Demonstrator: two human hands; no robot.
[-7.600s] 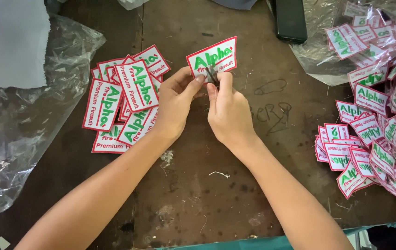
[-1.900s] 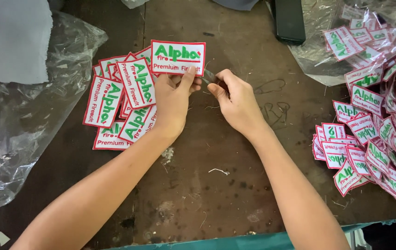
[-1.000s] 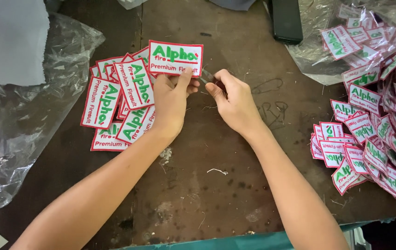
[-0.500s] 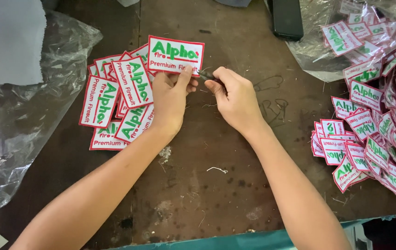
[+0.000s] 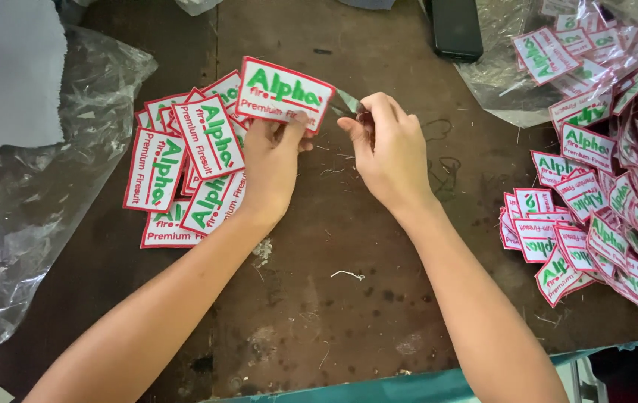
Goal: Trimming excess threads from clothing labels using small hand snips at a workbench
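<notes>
L hand (image 5: 270, 160) pinches the white patch (image 5: 283, 93) up at 12 o'clock, R hand (image 5: 386, 145) grips small snips (image 5: 347, 102) at its 3 o'clock edge, so imo keep blades flush w/ the red border, tiny cuts only.

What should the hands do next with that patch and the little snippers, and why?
Probably bring the small snips in the right hand up to the right edge of the patch that the left hand holds up. The blade tips sit just beside that edge, not yet on it, so closing that gap looks like the next step, likely to trim a loose thread there, though none is clear enough to see.
</notes>
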